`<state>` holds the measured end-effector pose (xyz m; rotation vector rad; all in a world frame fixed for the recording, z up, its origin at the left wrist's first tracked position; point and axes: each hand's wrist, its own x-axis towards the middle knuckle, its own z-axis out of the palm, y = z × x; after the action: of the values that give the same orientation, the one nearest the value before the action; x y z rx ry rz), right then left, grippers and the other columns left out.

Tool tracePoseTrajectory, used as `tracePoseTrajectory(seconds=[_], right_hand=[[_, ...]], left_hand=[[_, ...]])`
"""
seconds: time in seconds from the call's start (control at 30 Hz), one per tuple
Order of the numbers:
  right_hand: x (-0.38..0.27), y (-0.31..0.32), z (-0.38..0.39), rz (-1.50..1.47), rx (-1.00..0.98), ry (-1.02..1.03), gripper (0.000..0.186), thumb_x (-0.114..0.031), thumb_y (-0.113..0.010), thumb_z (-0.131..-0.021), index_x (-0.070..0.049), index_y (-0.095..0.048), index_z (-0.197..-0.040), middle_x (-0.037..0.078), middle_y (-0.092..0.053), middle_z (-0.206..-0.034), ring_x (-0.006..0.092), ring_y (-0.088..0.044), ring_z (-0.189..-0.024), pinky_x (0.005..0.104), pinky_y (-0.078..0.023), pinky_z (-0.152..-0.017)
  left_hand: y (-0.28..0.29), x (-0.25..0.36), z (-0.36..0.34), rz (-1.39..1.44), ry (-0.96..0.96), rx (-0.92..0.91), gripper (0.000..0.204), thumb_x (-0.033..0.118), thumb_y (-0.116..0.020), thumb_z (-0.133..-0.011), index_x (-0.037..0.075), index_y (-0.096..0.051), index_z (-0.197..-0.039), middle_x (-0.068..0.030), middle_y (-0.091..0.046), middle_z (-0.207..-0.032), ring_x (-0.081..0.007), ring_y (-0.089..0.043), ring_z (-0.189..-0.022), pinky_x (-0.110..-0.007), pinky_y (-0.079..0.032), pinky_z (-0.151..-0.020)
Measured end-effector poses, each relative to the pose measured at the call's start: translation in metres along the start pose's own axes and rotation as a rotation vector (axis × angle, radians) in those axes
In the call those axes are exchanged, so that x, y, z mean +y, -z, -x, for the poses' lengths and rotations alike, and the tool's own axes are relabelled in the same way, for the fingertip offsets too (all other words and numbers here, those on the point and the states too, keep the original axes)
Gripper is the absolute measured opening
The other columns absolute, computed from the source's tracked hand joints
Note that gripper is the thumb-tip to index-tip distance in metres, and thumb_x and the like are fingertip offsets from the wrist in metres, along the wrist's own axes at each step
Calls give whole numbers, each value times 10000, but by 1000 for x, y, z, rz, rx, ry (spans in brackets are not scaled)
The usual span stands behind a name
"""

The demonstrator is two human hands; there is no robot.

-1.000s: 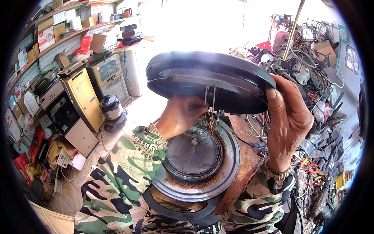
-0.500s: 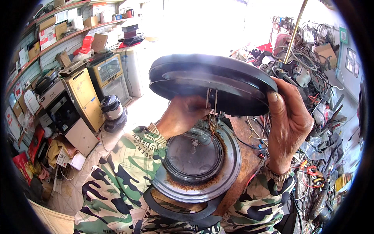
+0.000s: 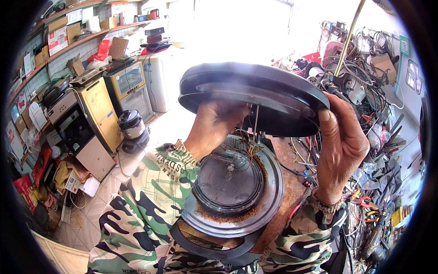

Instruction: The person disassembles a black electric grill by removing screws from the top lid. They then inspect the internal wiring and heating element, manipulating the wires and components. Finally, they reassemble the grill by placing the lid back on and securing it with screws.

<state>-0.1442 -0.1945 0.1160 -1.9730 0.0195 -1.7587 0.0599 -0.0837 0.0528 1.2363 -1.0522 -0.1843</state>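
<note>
A round black appliance cover (image 3: 255, 80) is raised and tilted above a round metal base (image 3: 271, 201), which has a dark middle and brown rust-like stains. My right hand (image 3: 342, 141) grips the cover's right rim, thumb on the near side. Under the cover my left hand (image 3: 216, 123) is closed, its fingertips pinched at a thin pale-sleeved wire; the tips are partly hidden. A second pale wire (image 3: 256, 118) hangs beside them from the underside. Below, bare thin wires (image 3: 251, 148) bunch near the base's far edge. A black curved handle (image 3: 214, 249) juts toward me.
The base rests on a brown, worn board (image 3: 292, 166). Tangled cables and tools, including red-handled pliers (image 3: 367, 203), crowd the right side. A small pot-like appliance (image 3: 132, 125) stands on the floor at left, near yellow cabinets (image 3: 100, 114) and loaded shelves (image 3: 86, 36).
My left hand has moved up from the wires' lower ends to just under the cover, hiding one pale wire. The cover and right hand have shifted slightly right in view.
</note>
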Motion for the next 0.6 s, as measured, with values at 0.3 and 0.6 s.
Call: tracePoseTrajectory(seconds=[0.3, 0.6], right_hand=[[-3, -2, -4, -1, 4, 25, 215, -48, -752, -902, 37, -721, -1096, 82, -702, -970, 141, -633, -905, 261, -494, -824], [5, 2, -1, -31, 0, 20, 213, -34, -748, -907, 51, -715, -1100, 81, -705, -969, 130, -634, -892, 248, -498, -809]], left_hand=[[3, 3, -2, 38, -6, 22, 128, 142, -693, -970, 33, -760, -974, -5, -673, -740, -57, -576, -638, -242, -450, -565], [14, 44, 48, -523, -722, 175, 106, 36, -761, -865, 3, -682, -927, -102, -696, -846, -115, -620, -620, -250, -485, -555]])
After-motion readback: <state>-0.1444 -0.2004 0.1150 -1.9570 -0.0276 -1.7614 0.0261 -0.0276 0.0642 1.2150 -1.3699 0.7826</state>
